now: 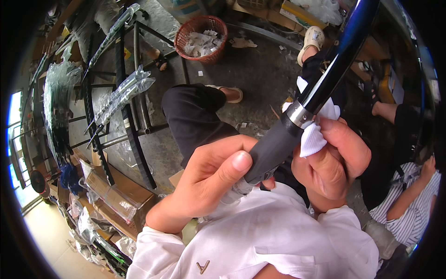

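A thick, glossy black fishing rod (337, 63) slants from the upper right down toward my chest. It has a matte dark grip (274, 146) and a silver metal collar (298, 115) at the grip's upper end. My left hand (211, 174) is closed round the lower grip, its thumb lying along the near side. Clear plastic film (237, 191) covers the butt end below that hand. Beside the collar, my right hand (332, 156) pinches a white ribbed cloth (313, 141), which wraps behind the rod and shows again on its far side.
On the left, a metal rack (137, 69) bears several plastic-wrapped bundles of rods (123, 95). A red basket (201, 39) of white scraps stands on the floor ahead. Cardboard boxes (134, 204) sit at lower left. Another person in a striped shirt (404, 200) is close on my right.
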Demonstrator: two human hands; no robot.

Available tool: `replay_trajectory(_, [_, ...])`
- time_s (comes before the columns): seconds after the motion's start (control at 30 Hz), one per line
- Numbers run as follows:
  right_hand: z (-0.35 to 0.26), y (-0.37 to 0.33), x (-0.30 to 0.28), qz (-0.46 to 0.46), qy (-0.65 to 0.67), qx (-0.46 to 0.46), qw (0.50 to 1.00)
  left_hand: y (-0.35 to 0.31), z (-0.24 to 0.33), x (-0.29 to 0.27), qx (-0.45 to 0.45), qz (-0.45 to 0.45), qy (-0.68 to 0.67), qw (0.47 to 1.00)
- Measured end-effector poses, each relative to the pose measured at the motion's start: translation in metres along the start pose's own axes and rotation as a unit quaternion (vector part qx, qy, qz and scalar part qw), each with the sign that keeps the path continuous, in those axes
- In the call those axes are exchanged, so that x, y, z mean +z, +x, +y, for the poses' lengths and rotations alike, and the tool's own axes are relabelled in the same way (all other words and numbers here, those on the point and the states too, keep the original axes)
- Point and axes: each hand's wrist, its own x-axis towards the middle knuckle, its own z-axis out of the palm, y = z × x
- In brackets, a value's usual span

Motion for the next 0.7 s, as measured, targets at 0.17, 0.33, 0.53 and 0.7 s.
replay_trajectory(0.17, [0.011,0.005,0.013,0.074,0.03,-0.074,0.994,0.002,-0.002,-0.002,0.016,-0.009,-0.06,0.998])
replay_trajectory(0.33, [0.009,0.004,0.012,0.076,0.043,-0.078,0.993,0.002,-0.001,-0.006,0.002,-0.006,-0.027,1.0])
replay_trajectory(0.53, [0.017,0.006,0.016,0.091,0.045,-0.099,0.99,-0.001,-0.004,-0.01,-0.035,-0.063,-0.05,0.996])
replay_trajectory(0.7, [0.023,-0.007,0.028,0.119,-0.085,0.001,0.989,0.0,-0.006,-0.013,0.004,-0.098,-0.126,0.987])
